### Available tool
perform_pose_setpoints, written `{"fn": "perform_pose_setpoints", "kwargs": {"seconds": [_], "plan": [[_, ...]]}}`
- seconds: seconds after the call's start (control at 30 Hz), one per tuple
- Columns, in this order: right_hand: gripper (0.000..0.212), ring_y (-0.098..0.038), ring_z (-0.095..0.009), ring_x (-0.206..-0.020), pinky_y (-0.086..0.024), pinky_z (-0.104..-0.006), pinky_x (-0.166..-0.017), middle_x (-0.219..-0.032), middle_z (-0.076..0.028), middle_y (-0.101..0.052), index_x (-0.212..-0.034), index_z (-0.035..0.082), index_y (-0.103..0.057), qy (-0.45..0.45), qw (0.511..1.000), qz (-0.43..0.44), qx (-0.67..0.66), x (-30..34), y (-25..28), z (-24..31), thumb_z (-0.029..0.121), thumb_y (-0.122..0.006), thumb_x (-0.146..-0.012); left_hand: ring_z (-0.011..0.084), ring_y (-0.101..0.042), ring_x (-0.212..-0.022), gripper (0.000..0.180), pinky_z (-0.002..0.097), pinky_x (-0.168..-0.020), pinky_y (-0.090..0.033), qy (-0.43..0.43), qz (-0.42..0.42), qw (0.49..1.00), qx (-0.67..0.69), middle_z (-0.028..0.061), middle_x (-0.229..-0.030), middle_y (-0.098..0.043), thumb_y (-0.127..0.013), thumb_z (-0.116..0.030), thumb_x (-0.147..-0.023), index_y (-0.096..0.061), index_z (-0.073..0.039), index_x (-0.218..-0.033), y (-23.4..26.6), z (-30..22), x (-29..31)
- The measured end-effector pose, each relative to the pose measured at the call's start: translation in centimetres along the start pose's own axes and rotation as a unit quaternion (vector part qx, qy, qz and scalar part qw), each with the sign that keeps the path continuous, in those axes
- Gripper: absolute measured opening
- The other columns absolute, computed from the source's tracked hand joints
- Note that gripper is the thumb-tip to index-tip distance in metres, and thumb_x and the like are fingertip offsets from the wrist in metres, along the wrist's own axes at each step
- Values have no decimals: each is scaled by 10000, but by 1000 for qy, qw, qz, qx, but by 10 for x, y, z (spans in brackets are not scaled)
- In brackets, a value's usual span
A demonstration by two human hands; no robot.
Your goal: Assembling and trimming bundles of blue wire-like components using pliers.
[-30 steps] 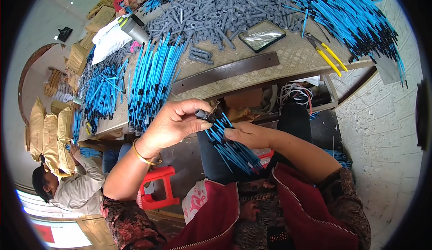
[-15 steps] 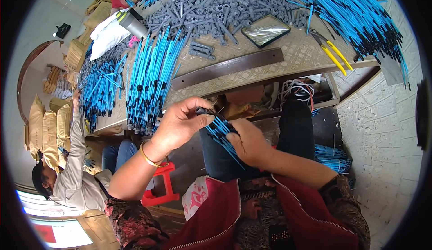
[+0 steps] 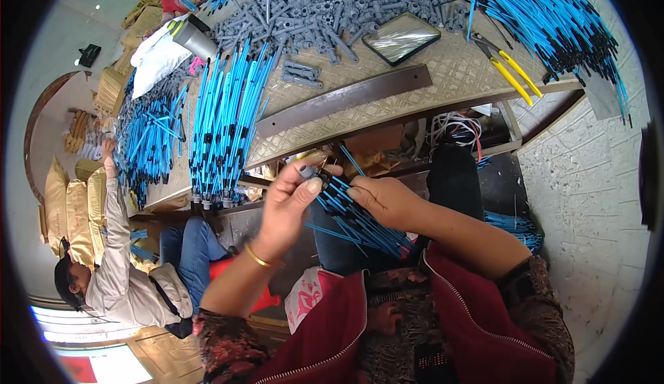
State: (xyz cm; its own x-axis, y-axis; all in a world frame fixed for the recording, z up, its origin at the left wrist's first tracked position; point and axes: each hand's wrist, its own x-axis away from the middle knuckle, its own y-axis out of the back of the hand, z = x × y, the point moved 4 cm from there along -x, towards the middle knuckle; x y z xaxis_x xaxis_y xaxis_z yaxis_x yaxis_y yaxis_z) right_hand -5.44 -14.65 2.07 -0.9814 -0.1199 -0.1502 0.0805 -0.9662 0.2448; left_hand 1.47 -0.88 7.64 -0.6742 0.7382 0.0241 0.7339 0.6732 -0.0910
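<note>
The left hand (image 3: 294, 200) is raised in front of the table edge, thumb and fingers pinched on a small grey plug piece (image 3: 309, 171) at the head of a bundle. The right hand (image 3: 384, 200) is closed around that bundle of blue wires (image 3: 360, 221), which slants down from the left fingertips toward the person's lap, black ends lowest. A gold bangle (image 3: 257, 256) sits on the left wrist.

On the table (image 3: 429, 72), noted from left to right:
- a row of finished blue wires (image 3: 225, 121) laid side by side, grey ends hanging at the near edge;
- a dark flat metal bar (image 3: 346, 99) lying across the mat;
- a heap of grey plastic plugs (image 3: 325, 3) at the far side;
- a rectangular tray with a shiny lining (image 3: 401, 38) beside the heap;
- yellow-handled pliers (image 3: 508, 69) (jaws pointing away);
- a large fan of blue wires (image 3: 553, 17) at the right corner.

A second person in a beige jacket (image 3: 121, 273) sits at the lower left, one arm reaching up to another pile of blue wires (image 3: 149, 142).
</note>
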Motion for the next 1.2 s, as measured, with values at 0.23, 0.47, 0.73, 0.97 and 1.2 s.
{"fn": "perform_pose_setpoints", "kwargs": {"seconds": [0.23, 0.47, 0.73, 0.97, 1.2], "plan": [[329, -547, -389, -724, -429, -406, -644, -764, -193, -548, -887, 40, -501, 9, 999, -11, 31, 0, -2, 3, 342, -389, -953, 221, -549, -1046, 335, 349, -937, -409, -33, -74, 996, 42, 144, -1061, -597, -449, -233, -944, -455, 26, -1157, -16, 17, 3], [326, -558, -407, -768, -443, -423, -681, -816, -216, -580, -902, 48, -550, 3, 995, 104, -4, -14, 2, -5, 340, -411, -939, 225, -550, -1022, 276, 351, -920, -412, -56, 17, 998, -27, 189, -1115, -576, -437, -237, -946, -440, -19, -1116, -8, 13, 4], [331, -575, -377, -734, -439, -440, -655, -771, -191, -588, -844, 47, -559, -6, 988, 124, 88, -16, -3, 9, 334, -420, -930, 286, -542, -1059, 313, 382, -943, -407, -57, 39, 991, 114, 255, -1132, -558, -474, -258, -922, -411, -15, -1109, -4, 19, 1], [240, -581, -353, -642, -453, -444, -577, -698, -155, -583, -833, 48, -531, 46, 982, 70, 169, -4, -11, 17, 273, -473, -892, 255, -555, -1040, 204, 370, -927, -410, -77, -30, 996, -24, 220, -1066, -602, -486, -202, -921, -397, -36, -1000, -5, 18, 12], [169, -593, -281, -611, -459, -373, -488, -671, -115, -561, -824, 41, -467, 192, 941, 5, 277, 7, -17, 23, 185, -553, -839, 337, -567, -1049, 155, 442, -928, -431, -95, -61, 994, -15, 230, -1000, -621, -488, -150, -917, -407, -36, -983, -6, 14, 17]]}}
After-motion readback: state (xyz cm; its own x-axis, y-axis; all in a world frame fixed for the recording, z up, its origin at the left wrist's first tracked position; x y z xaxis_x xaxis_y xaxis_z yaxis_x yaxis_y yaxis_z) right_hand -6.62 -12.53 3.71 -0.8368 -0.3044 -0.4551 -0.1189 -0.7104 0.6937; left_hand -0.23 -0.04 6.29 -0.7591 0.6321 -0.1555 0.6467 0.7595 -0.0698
